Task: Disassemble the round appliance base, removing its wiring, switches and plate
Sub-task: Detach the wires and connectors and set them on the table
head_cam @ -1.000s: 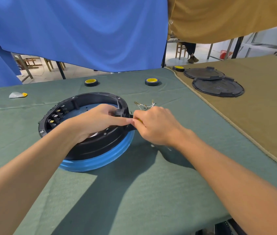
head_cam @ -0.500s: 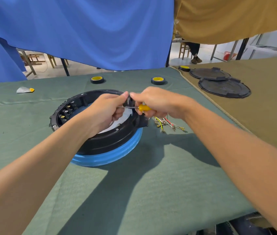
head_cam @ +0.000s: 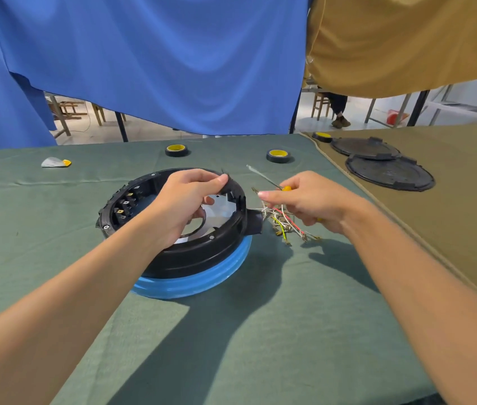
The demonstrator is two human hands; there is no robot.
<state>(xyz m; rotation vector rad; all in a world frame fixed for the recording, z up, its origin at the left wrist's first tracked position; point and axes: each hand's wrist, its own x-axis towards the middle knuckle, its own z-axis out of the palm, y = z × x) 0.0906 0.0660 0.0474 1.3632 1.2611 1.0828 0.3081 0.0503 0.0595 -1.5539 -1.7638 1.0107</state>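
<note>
The round appliance base (head_cam: pixel 202 255), black with a blue lower ring, lies open side up on the green cloth. Switch terminals (head_cam: pixel 124 204) line its inner left wall and a shiny metal plate (head_cam: pixel 217 211) shows inside. My left hand (head_cam: pixel 186 204) hovers over the base and pinches a small black part (head_cam: pixel 231 187) at the far right rim. My right hand (head_cam: pixel 310 200) is to the right of the base and holds a screwdriver (head_cam: pixel 263 176) with a yellow handle, its blade pointing up and left. A bundle of loose coloured wires (head_cam: pixel 287 226) lies beside the base, under my right hand.
Two black-and-yellow tape rolls (head_cam: pixel 176 149) (head_cam: pixel 278 155) sit behind the base, a third (head_cam: pixel 322 136) at the cloth seam. Two black round covers (head_cam: pixel 389 171) lie on the brown cloth at the right. A small white and yellow scrap (head_cam: pixel 54 162) lies far left.
My hands were together at the base's right rim. Now my right hand has pulled away to the right with the screwdriver, and my left hand lifts a black part from the rim.
</note>
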